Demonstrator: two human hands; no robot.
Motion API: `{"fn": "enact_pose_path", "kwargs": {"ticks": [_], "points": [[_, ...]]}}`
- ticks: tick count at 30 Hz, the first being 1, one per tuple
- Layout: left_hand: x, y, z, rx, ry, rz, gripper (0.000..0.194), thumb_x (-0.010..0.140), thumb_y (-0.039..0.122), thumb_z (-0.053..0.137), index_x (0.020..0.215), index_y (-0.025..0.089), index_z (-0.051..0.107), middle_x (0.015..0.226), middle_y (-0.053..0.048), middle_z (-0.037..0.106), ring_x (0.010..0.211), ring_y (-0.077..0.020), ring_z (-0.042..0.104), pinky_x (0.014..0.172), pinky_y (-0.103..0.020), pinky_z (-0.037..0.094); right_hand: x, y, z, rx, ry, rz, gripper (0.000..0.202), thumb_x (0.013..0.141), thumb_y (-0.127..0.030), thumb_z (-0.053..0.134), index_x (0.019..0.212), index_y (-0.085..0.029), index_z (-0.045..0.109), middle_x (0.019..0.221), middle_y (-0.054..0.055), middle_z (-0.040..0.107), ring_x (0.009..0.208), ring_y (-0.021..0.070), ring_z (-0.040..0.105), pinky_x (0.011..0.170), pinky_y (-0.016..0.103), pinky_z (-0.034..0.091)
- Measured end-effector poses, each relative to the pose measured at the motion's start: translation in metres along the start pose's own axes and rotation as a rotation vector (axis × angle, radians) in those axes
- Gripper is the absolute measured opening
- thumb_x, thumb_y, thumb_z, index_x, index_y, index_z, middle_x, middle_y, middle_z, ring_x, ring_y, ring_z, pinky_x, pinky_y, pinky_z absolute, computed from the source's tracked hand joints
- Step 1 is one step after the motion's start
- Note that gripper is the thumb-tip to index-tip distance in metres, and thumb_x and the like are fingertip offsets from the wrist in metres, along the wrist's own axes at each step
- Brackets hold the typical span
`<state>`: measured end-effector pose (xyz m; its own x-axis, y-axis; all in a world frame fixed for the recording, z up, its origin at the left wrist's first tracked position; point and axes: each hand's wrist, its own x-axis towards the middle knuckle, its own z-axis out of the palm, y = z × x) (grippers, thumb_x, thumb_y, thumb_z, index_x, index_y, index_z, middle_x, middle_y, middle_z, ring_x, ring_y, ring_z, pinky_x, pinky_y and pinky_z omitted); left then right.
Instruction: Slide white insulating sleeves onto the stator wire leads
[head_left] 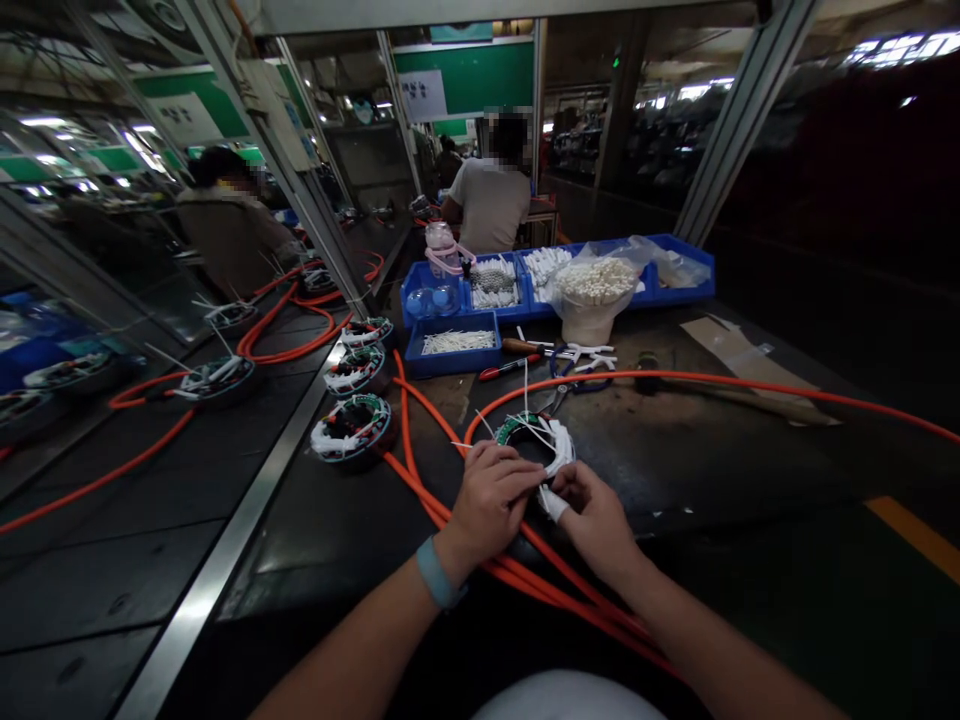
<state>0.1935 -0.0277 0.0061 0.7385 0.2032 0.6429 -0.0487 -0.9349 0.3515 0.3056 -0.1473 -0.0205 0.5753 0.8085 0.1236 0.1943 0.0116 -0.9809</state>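
Observation:
A motor stator (517, 428), a ring with a green board, white sleeving and thin white cable ties sticking up, lies on the dark bench in front of me. My left hand (491, 497) rests over its near left side, fingers bent round the rim. On the near right side, my right hand (598, 515) has thumb and index finger drawn together against the ring. White material (553, 502) shows at that thumb's tip; whether it is a wrap or a held piece is unclear. The hands hide the near part of the ring.
Several similar stators (351, 428) stand left, beside a metal strip (217, 570). Orange cables (420, 480) cross the bench. Behind are blue bins (454, 365), a bag of white sleeves (596, 285), pliers (556, 400) and a red-handled tool (510, 367). Other people sit farther off.

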Motion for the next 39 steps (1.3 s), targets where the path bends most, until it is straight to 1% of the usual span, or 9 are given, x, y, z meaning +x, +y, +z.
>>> {"fn": "enact_pose_path", "kwargs": {"ticks": [5,13,19,25,29,31,34,36,39], "points": [[0.000,0.000,0.001,0.008,0.014,0.002,0.025,0.082,0.010,0.054,0.098,0.023,0.068,0.091,-0.002,0.072,0.088,-0.0184,0.057,0.089,-0.043,0.038,-0.015,0.008,-0.005,0.086,-0.088,-0.082,0.016,0.074,-0.022,0.060,0.086,-0.020,0.049,0.085,0.002,0.060,0.082,0.0155,0.060,0.078,0.029,0.048],[0.002,0.002,-0.002,-0.008,-0.017,-0.021,0.026,0.080,0.009,0.054,0.097,0.023,0.068,0.090,-0.002,0.073,0.088,-0.0193,0.057,0.088,-0.044,0.039,0.005,-0.007,0.000,-0.266,0.018,-0.038,0.009,0.072,-0.021,0.054,0.073,-0.021,0.045,0.062,-0.004,0.052,0.055,0.0125,0.049,0.052,0.023,0.037],[0.003,0.007,-0.006,-0.029,-0.092,-0.101,0.028,0.076,0.006,0.054,0.094,0.022,0.068,0.093,-0.002,0.072,0.090,-0.0193,0.056,0.087,-0.041,0.039,0.015,-0.030,-0.020,-1.028,-0.158,-0.732,0.010,0.078,-0.015,0.050,0.072,-0.019,0.058,0.070,0.004,0.058,0.069,0.0192,0.049,0.062,0.032,0.030],[0.012,0.008,-0.018,0.097,-0.326,-0.218,0.020,0.080,0.026,0.061,0.097,0.019,0.067,0.091,-0.006,0.068,0.103,-0.0242,0.050,0.095,-0.044,0.033,0.028,-0.042,-0.025,-1.078,-0.345,-1.251,0.030,0.086,-0.011,0.039,0.062,-0.019,0.055,0.059,0.003,0.048,0.062,0.0172,0.040,0.060,0.035,0.026],[0.017,0.007,-0.022,0.128,-0.430,-0.195,0.015,0.083,0.027,0.057,0.086,0.018,0.068,0.083,-0.005,0.066,0.099,-0.0228,0.050,0.092,-0.040,0.035,0.055,-0.049,-0.033,-1.072,-0.157,-1.170,0.032,0.088,-0.020,0.041,0.058,-0.020,0.052,0.058,0.004,0.048,0.062,0.0181,0.039,0.059,0.036,0.025],[0.018,0.007,-0.022,0.132,-0.449,-0.202,0.015,0.083,0.028,0.057,0.088,0.019,0.068,0.083,-0.004,0.065,0.098,-0.0225,0.050,0.091,-0.040,0.036,0.061,-0.050,-0.038,-0.970,-0.205,-1.048,0.029,0.087,-0.021,0.042,0.061,-0.019,0.052,0.061,0.004,0.050,0.065,0.0182,0.042,0.061,0.034,0.028],[0.018,0.006,-0.023,0.129,-0.465,-0.195,0.015,0.083,0.028,0.055,0.088,0.019,0.067,0.083,-0.004,0.064,0.098,-0.0218,0.049,0.090,-0.038,0.036,0.058,-0.045,-0.041,-0.842,-0.357,-0.786,0.011,0.083,-0.030,0.055,0.086,-0.020,0.058,0.082,0.004,0.058,0.077,0.0186,0.049,0.068,0.031,0.036],[0.018,0.005,-0.023,0.136,-0.477,-0.184,0.013,0.083,0.027,0.055,0.085,0.018,0.066,0.083,-0.004,0.064,0.098,-0.0218,0.049,0.090,-0.038,0.036,0.055,-0.039,-0.038,-0.864,-0.361,-0.665,0.026,0.078,-0.028,0.062,0.102,-0.019,0.056,0.096,0.006,0.059,0.086,0.0200,0.052,0.073,0.031,0.038],[0.018,0.006,-0.024,0.152,-0.487,-0.195,0.012,0.082,0.027,0.056,0.080,0.018,0.064,0.083,-0.004,0.064,0.096,-0.0221,0.049,0.089,-0.038,0.037,0.055,-0.032,-0.029,-0.967,-0.355,-0.682,0.011,0.075,-0.013,0.057,0.084,-0.020,0.059,0.087,0.003,0.059,0.079,0.0196,0.052,0.069,0.031,0.036]]}}
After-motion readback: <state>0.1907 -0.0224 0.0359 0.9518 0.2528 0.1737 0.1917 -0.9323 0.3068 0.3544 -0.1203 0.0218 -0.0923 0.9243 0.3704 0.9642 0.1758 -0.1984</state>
